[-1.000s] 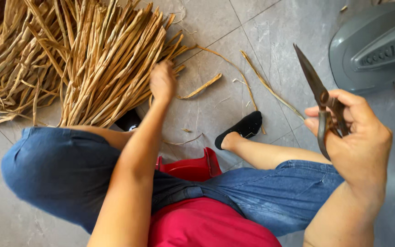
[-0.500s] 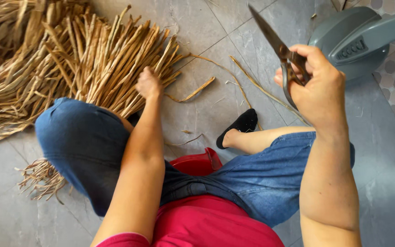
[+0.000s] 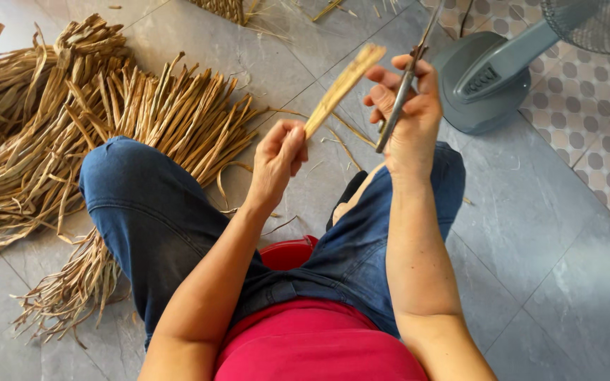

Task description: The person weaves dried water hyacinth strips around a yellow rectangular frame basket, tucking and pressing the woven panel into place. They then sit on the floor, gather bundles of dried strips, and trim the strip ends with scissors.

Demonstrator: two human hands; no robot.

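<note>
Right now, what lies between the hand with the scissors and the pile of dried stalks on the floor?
In the head view, the left hand holding one dried stalk sits between the right hand with the scissors and the pile.

A heap of stalks [image 3: 72, 141] lies at the floor's [image 3: 531, 233] left edge, a fan base [image 3: 485, 85] near its far right corner.

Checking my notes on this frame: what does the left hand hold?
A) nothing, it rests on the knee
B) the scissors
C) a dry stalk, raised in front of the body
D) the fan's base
C: the left hand pinches a dry stalk held up off the floor, while the right hand grips the scissors.
</note>
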